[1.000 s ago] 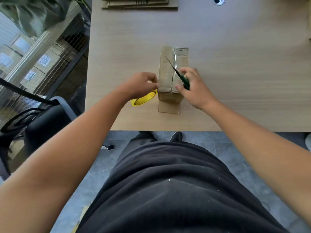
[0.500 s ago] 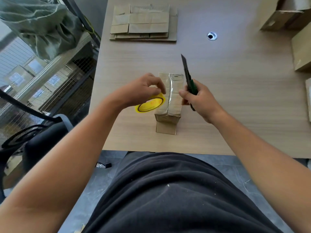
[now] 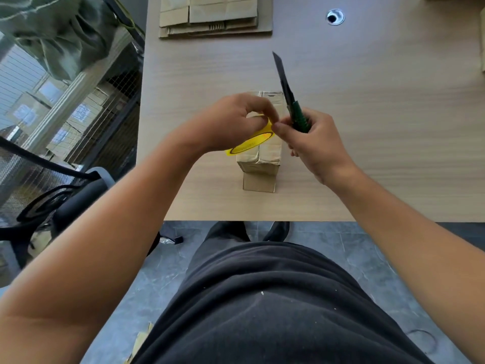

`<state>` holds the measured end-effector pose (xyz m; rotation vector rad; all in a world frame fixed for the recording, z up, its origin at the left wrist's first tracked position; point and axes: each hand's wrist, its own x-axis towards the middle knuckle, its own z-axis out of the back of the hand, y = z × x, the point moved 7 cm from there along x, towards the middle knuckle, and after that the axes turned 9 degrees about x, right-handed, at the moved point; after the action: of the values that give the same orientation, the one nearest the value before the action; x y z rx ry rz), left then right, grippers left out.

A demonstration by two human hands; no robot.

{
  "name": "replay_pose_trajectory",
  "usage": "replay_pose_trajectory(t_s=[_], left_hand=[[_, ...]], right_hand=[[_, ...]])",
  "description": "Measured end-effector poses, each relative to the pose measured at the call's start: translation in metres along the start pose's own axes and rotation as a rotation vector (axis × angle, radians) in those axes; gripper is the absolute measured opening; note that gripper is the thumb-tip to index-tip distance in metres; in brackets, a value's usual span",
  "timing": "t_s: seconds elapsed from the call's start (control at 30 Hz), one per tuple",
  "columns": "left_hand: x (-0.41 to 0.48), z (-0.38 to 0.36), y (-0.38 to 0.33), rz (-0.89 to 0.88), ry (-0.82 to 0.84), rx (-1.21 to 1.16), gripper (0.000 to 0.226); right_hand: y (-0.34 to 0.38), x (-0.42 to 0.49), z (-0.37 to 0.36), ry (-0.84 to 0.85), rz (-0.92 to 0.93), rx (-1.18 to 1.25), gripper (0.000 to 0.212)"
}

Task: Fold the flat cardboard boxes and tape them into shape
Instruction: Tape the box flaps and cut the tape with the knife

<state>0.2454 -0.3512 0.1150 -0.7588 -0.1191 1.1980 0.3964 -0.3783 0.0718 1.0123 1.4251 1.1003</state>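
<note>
Centrally, left hand (image 3: 228, 124) grips tape roll (image 3: 249, 144) over taped box (image 3: 267, 158); right hand (image 3: 315, 145) grips knife (image 3: 298, 116); flat cardboard stack (image 3: 215, 22) beyond.

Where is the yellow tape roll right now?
In the head view the tape roll is gripped by the left hand over the left top edge of the folded box, close beside the right hand holding the knife.
</note>
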Motion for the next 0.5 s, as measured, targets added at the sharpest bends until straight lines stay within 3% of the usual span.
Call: replay_pose_trajectory(t_s=[0.37, 0.5], left_hand=[[-0.013, -0.007, -0.001, 0.030, -0.091, 0.001, 0.022], [-0.014, -0.017, 0.006, 0.120, -0.114, -0.133, 0.050]], right_hand=[[0.016, -0.008, 0.004, -0.106, 0.125, -0.217, 0.030], [0.012, -0.006, 0.011, -0.123, 0.069, -0.021, 0.022]])
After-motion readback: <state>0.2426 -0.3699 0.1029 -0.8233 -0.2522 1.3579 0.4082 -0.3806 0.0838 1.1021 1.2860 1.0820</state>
